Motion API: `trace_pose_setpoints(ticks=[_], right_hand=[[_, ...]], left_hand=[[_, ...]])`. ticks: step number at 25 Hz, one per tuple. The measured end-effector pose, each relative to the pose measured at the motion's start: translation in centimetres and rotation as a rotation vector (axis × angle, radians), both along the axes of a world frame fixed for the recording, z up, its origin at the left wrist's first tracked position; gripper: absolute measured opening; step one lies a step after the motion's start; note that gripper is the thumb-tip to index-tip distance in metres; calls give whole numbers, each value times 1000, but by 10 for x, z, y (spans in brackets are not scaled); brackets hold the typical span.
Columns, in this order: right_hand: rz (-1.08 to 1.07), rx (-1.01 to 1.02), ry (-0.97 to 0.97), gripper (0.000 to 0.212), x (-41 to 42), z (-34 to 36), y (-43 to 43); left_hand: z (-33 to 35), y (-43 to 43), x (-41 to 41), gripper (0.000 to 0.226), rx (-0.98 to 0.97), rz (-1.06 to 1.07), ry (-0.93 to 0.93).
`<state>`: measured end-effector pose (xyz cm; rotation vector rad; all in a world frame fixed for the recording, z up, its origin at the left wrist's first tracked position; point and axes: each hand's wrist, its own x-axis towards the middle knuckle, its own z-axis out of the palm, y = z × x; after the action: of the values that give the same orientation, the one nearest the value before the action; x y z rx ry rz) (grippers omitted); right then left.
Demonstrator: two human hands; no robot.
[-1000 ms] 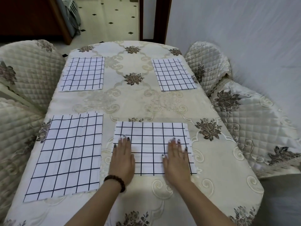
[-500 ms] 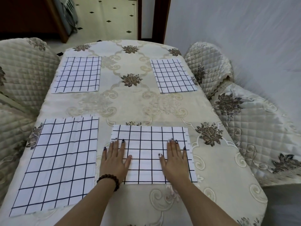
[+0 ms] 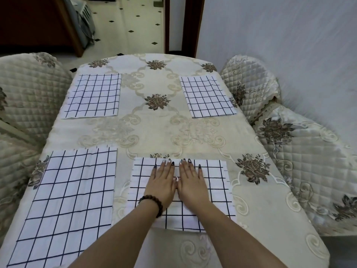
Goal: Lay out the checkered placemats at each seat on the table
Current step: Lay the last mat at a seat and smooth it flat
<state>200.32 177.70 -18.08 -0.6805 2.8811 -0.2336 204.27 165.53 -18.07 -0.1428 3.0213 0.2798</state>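
Observation:
Several white placemats with black check lines lie flat on the cream floral tablecloth. The near middle placemat has both my hands flat on it, side by side at its centre. My left hand, with a bead bracelet on the wrist, and my right hand press it with straight fingers that reach its far edge. Another placemat lies at the near left, one at the far left and one at the far right.
Quilted covered chairs stand along the left side and the right side; a satin floral cover drapes the near right chair. A white wall runs along the right. A doorway and tiled floor lie beyond the table's far end.
Both hands slid inward from the placemat's left and right parts to its centre and forward toward its far edge. They now touch each other.

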Motion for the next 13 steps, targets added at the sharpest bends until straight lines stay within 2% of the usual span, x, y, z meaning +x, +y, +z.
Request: trace_pose_setpoints(ticks=[4,9,11,13], right_hand=[[-60,47,6,71,-6,-13,28],[-166,87,25,79,-11,-17,74],[-158,64,-22,85,-13,-14,75],[-195,-88,-80,78,-15,0,75]], left_hand=[[-17,-21,14,81,-50,85,-35],[-19,-51,29,84,-62,166,-62],[-11,-55,34,84,1,170,-94],[4,-59,35,74,196,263,-32]])
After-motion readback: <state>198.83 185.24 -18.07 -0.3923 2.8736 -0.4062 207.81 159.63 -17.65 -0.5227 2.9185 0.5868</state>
